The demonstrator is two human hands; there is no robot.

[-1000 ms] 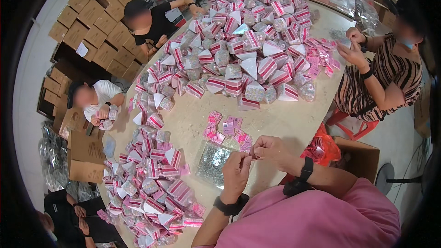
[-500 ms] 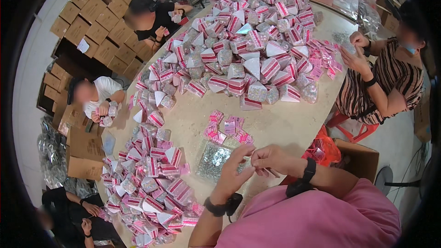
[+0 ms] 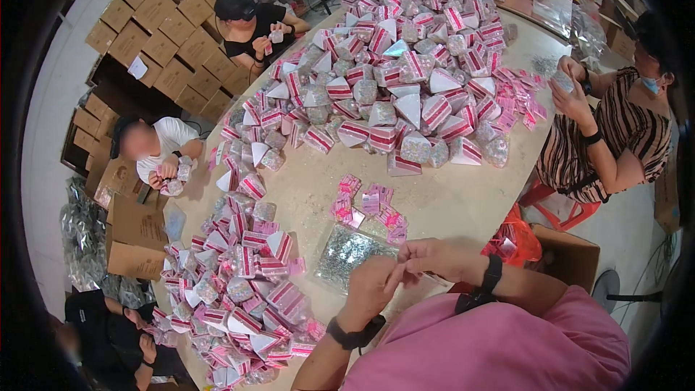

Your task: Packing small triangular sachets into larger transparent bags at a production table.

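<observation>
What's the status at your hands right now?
Left hand and right hand pinched together at table edge. Clear bag of silvery bits lying just ahead. Nothing between.

I see a long beige table (image 3: 463, 203) running from lower left to upper right of the frame. Stacked brown cardboard boxes (image 3: 163, 25) fill the upper left against a pale wall (image 3: 54, 137). A red stool (image 3: 561, 206) stands on the grey floor (image 3: 630, 246) at right.
</observation>
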